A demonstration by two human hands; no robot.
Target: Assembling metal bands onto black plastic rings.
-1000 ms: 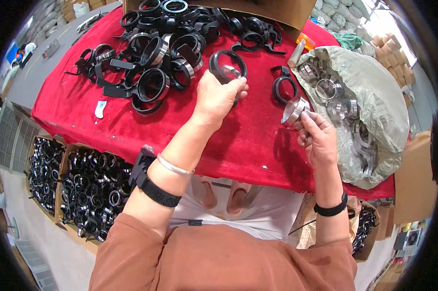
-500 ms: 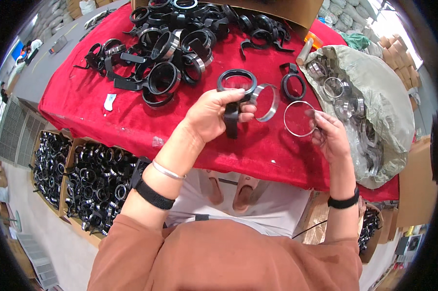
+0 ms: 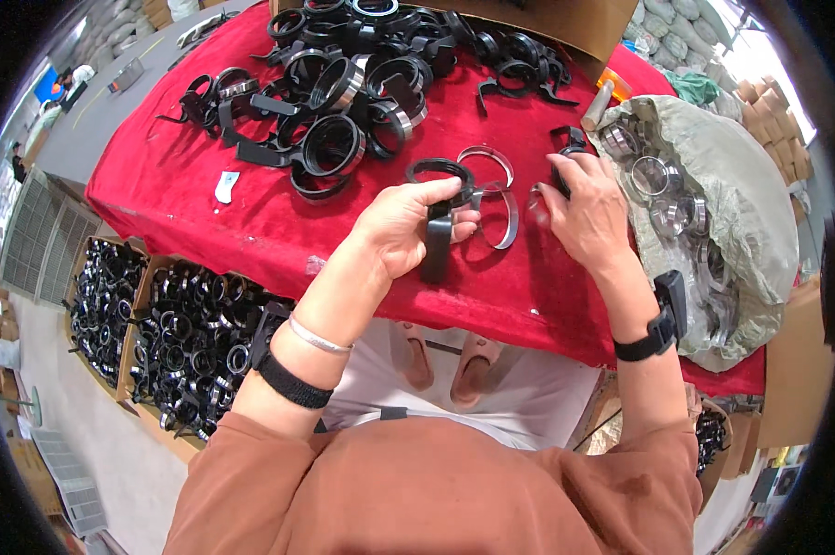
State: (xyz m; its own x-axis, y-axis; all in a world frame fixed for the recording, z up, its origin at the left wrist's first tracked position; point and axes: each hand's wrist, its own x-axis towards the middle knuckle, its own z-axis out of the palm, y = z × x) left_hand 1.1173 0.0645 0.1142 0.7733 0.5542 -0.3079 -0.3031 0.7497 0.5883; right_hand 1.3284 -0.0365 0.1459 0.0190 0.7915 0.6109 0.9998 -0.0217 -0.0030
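Note:
My left hand (image 3: 401,222) is closed on a black ring (image 3: 440,168) with a flat black tab (image 3: 437,248) hanging below it. A silver metal band (image 3: 499,220) sticks out at the same fingertips. Just behind it shows a second silver band (image 3: 488,155); I cannot tell whether it is held or rests on the cloth. Over another black tabbed ring (image 3: 569,139) on the table, my right hand (image 3: 588,208) curls its fingers, covering most of it. The thumb lies at its near left side, beside a small shiny blur.
Many black rings (image 3: 332,146) are heaped on the red cloth (image 3: 278,236), before a cardboard box (image 3: 565,23). On the right a pale sack (image 3: 741,166) holds silver bands (image 3: 653,176). An orange-and-clear tool (image 3: 612,88) lies beside it. Boxes of rings (image 3: 195,342) stand at lower left.
My right hand has let go of a thin silver band and moved up onto the black ring. A second silver band now shows by my left hand, which keeps its black ring.

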